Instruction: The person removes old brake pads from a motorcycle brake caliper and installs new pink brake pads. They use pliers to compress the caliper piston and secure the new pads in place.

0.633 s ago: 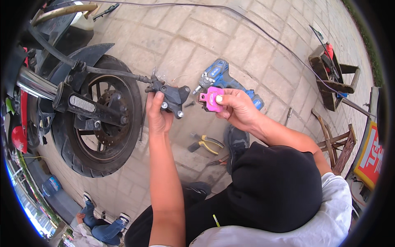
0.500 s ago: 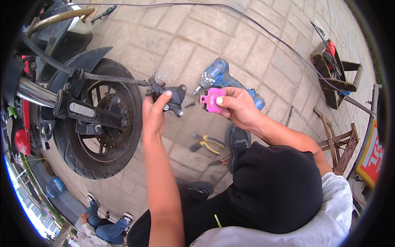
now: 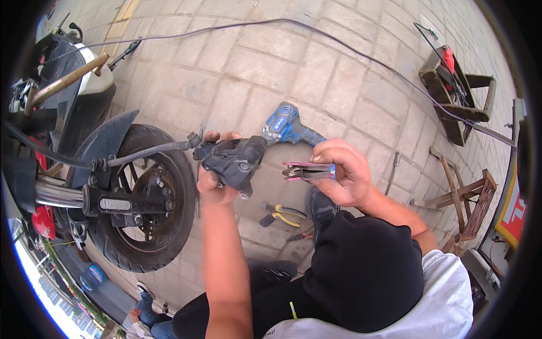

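My left hand (image 3: 217, 183) is closed round a black brake caliper (image 3: 234, 161), its open side turned partly up. A black brake hose (image 3: 152, 151) runs from the caliper to the fork of a motorcycle front wheel (image 3: 186, 226). To its right, my right hand (image 3: 345, 175) pinches a pair of pink brake pads (image 3: 307, 171), held edge-on so a dark gap shows between the two plates. The pads and the caliper are apart. Behind both hands a blue cordless impact driver (image 3: 285, 124) lies on the paving. The brake disc (image 3: 152, 200) sits bare inside the wheel.
Yellow-and-black pliers (image 3: 282, 214) lie on the paving near my shoe (image 3: 322, 209). At right stand a wooden tool box (image 3: 451, 107) and a wooden stool (image 3: 468, 203). A long cable (image 3: 339, 45) crosses the ground. Another person's leg (image 3: 148, 311) shows at lower left.
My left hand has rolled the caliper over, bringing its open side into view. The right hand has turned the pink pads from face-on to edge-on and moved them slightly nearer.
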A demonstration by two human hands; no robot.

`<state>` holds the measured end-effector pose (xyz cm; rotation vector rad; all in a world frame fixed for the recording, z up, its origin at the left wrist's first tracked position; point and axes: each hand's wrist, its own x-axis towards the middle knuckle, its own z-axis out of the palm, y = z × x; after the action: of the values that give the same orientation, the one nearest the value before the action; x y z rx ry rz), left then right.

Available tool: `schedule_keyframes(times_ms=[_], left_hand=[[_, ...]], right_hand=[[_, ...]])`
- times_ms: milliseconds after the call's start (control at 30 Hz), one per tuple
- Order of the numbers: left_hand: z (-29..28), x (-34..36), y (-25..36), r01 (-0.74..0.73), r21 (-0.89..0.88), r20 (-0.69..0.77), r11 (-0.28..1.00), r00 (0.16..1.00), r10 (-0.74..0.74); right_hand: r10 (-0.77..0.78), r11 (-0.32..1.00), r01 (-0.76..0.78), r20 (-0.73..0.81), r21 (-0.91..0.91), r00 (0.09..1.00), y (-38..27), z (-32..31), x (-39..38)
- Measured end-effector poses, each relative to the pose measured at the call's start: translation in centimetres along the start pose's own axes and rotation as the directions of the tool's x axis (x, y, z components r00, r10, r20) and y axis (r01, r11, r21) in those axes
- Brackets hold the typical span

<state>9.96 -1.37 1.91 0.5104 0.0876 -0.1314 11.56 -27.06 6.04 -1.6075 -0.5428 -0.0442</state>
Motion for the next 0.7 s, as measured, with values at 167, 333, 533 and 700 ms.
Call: schedule_keyframes(times_ms=[167,333,533,700], left_hand=[[3.5,2.9,-1.5,-0.172,-0.144,-0.043,0.974,0.985,0.168],[8.4,5.4,-1.3,-0.2,0.056,-0.342,0.978,0.917,0.207],[8.4,5.3,-1.6,-0.152,0.21,-0.396,0.966,0.89,0.226],[7.6,4.8,-2.1,-0.175,0.283,-0.456,0.943,0.841,0.293]], right_hand=[[0.606,0.629,-0.398,-0.101,0.668,0.789,-0.6,1.4,-0.9],[0.713,0.426,-0.445,0.01,0.788,0.701,-0.3,3.5,3.5],[0.704,0.356,-0.4,0.039,0.845,0.709,0.6,6.3,4.7],[0.769,0.323,-0.429,0.031,0.843,0.639,1.1,7.6,4.5]])
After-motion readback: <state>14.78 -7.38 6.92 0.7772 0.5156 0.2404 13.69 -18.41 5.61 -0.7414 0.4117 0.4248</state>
